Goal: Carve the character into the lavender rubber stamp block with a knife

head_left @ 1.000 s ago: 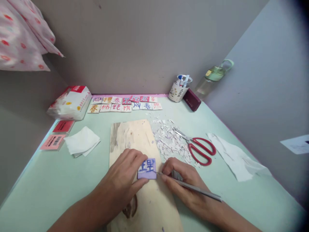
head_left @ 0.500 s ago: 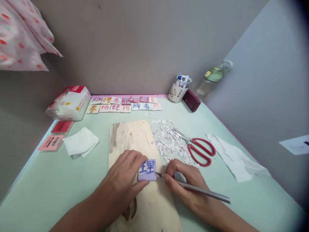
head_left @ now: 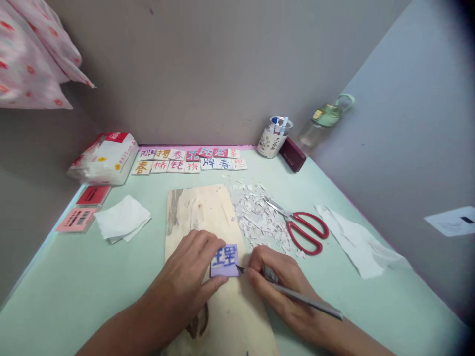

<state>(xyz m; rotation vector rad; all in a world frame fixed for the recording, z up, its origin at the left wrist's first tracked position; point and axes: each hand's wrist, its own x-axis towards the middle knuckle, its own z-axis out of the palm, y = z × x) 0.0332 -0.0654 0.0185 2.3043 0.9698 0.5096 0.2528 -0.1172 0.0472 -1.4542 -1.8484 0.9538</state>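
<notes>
My left hand (head_left: 187, 274) pinches the left side of a small purple square block (head_left: 227, 270) with a blue character on its face, pressing it onto a pale wooden board (head_left: 200, 212). In my right hand (head_left: 278, 284) is a craft knife (head_left: 308, 299), held like a pen, its handle slanting down to the right. The knife's pointed blade meets the block's right part, just below the character. Right of the board lies a heap of pale shavings (head_left: 260, 220), with red-handled scissors (head_left: 308, 232) beside it.
Two rows of small carved character squares (head_left: 191, 160) line the back. A tissue pack (head_left: 107, 158), red and pink cards (head_left: 76, 220) and folded tissues (head_left: 122, 217) lie left. Rightward are a marker jar (head_left: 274, 138), maroon case (head_left: 293, 155), green-lidded bottle (head_left: 322, 121) and crumpled tissue (head_left: 356, 242).
The knife tip has moved slightly left, further onto the block's face, and the handle's rear end has dropped a little. My left hand keeps its hold on the block.
</notes>
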